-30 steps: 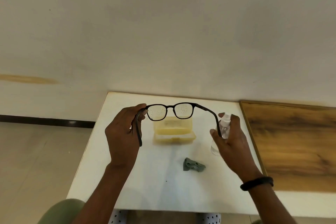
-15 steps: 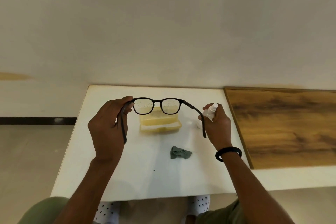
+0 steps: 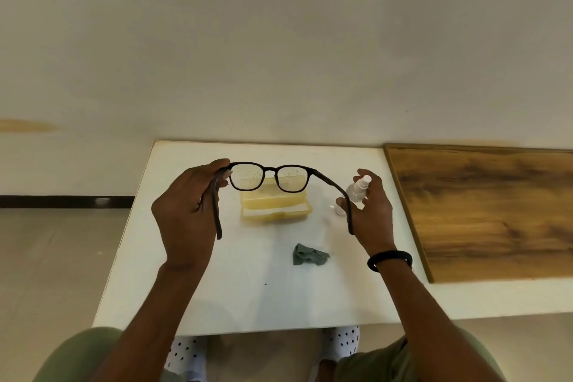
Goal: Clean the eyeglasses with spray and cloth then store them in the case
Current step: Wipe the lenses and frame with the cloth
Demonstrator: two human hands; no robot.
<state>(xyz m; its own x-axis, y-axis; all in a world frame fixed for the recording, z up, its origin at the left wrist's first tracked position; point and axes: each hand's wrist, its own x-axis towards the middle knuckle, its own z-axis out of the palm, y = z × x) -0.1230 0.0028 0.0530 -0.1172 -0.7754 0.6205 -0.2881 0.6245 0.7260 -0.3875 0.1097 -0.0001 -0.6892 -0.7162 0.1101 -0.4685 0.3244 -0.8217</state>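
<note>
I have the eyeglasses (image 3: 269,175) up over the white counter (image 3: 254,295), temples unfolded toward me. My left hand (image 3: 186,217) is closed on the left temple near the hinge, and my right hand (image 3: 370,217) is wrapped around the small spray bottle (image 3: 359,187), nozzle pointing toward the lenses. The right temple tip lies in front of that hand; whether it touches the palm I cannot tell.

Both lenses are speckled with droplets, so I judge the spraying done or nearly done (at least on the side I can see). The wiping has not begun: the grey cloth (image 3: 309,255) lies crumpled on the counter, between my wrists and well below the frame, touched by neither hand.

The yellow case (image 3: 276,206) sits open on the counter just behind the glasses, with nothing in it that I can make out. What is left, as I read it: put the bottle down, take the cloth, rub both lenses dry, fold the temples, lay the glasses in the case and shut it.
</note>
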